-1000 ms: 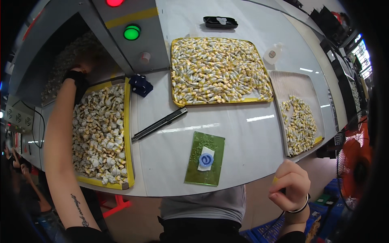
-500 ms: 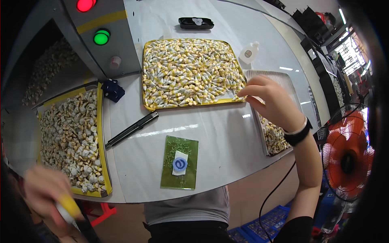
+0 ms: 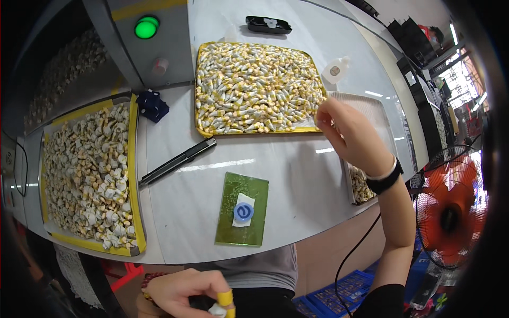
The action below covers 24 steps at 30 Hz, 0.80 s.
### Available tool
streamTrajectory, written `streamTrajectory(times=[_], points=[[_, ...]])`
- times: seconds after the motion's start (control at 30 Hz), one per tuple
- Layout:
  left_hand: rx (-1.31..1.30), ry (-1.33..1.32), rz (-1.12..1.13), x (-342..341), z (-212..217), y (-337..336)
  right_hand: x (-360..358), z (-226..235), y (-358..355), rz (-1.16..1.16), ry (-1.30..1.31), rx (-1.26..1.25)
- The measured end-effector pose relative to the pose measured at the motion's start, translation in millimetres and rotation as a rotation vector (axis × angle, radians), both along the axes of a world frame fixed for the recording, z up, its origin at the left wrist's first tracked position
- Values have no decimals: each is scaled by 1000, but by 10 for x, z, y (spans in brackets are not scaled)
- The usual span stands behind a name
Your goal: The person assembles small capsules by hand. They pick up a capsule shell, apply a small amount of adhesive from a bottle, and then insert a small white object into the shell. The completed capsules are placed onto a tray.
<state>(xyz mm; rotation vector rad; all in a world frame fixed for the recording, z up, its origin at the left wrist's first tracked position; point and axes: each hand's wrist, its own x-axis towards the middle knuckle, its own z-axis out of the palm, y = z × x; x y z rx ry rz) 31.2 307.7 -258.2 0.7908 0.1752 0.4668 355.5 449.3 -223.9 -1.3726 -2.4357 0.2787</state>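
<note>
Yellow-rimmed tray (image 3: 254, 131) lying crosswise, right hand (image 3: 347, 130) loosely open at its near-right corner, left hand (image 3: 185, 291) pinching a white piece (image 3: 217, 310).

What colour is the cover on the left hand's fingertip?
Yellow: a finger cot on the left hand, seen in the head view.

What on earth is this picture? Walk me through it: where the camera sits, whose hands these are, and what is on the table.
The camera sits on a person's head and looks down through a wide lens, so straight edges bend. Both hands belong to that person. The right hand reaches to the corner of the middle tray, heaped with small white and yellow pieces. The left hand is low near the body, a yellow cover on one finger, pinching a small white piece. On the white table lie a second tray at left, a black knife-like tool and a green mat with a blue ring.
</note>
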Motion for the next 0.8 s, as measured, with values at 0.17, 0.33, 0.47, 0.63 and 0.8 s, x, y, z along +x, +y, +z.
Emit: streamTrajectory(times=[0.17, 0.33, 0.47, 0.63, 0.8], points=[[-41, -129, 21, 155, -120, 19, -418, 117, -501, 205, 152, -128], [53, -177, 100, 223, -252, 46, -672, -76, -643, 385, 216, -69], [202, -142, 284, 229, -251, 59, -749, -158, -646, 454, 120, -55], [230, -114, 449, 248, -218, 5, -855, -197, -655, 467, 19, 53], [76, -102, 500, 173, -301, -76, -905, -225, -658, 526, 45, 7]])
